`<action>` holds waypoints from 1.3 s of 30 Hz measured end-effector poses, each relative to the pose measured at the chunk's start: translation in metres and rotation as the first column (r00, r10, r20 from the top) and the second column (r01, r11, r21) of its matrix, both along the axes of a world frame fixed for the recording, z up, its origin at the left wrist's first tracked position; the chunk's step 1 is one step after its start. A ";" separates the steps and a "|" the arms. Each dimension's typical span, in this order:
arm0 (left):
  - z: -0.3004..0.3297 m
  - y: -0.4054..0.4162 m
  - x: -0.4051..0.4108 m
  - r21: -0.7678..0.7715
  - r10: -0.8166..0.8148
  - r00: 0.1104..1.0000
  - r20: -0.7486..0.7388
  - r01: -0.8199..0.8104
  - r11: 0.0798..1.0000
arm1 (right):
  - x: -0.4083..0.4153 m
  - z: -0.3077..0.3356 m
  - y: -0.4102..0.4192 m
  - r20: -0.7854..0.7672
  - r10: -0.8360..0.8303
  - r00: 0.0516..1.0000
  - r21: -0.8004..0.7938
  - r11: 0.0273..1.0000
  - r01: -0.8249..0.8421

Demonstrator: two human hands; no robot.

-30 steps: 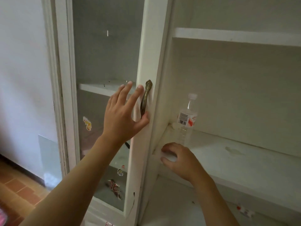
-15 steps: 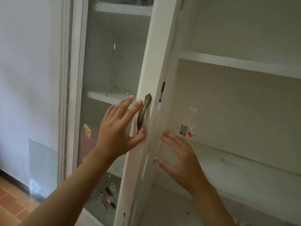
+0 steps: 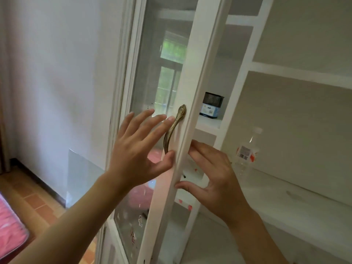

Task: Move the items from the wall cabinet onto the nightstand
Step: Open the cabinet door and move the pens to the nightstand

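Head view took in a white wall (image 3: pixel 57 73), terracotta floor tiles (image 3: pixel 32 202), and the white wall cabinet (image 3: pixel 285 77) with its glazed door (image 3: pixel 192 92) ajar. Left hand (image 3: pixel 137 155) lay flat, fingers spread, against the glass beside the brass handle (image 3: pixel 174 128), gripping nothing. Right hand (image 3: pixel 215 180) curled thumb and fingers round the door's free edge. Clear plastic bottle (image 3: pixel 247 151) stood on the shelf just right of that hand. Black mesh holder (image 3: pixel 211 107) sat behind; labels unreadable.
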State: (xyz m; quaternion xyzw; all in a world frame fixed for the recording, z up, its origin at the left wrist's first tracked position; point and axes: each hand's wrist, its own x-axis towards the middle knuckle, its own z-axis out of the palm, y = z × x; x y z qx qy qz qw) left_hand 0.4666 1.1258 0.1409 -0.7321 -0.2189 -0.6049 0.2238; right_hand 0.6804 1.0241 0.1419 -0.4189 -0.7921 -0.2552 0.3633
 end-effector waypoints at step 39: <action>-0.165 -0.070 -0.230 -0.416 0.271 0.933 -0.238 -0.350 0.839 | -0.206 -0.111 0.069 -0.023 0.275 0.961 -0.382 0.886 -0.263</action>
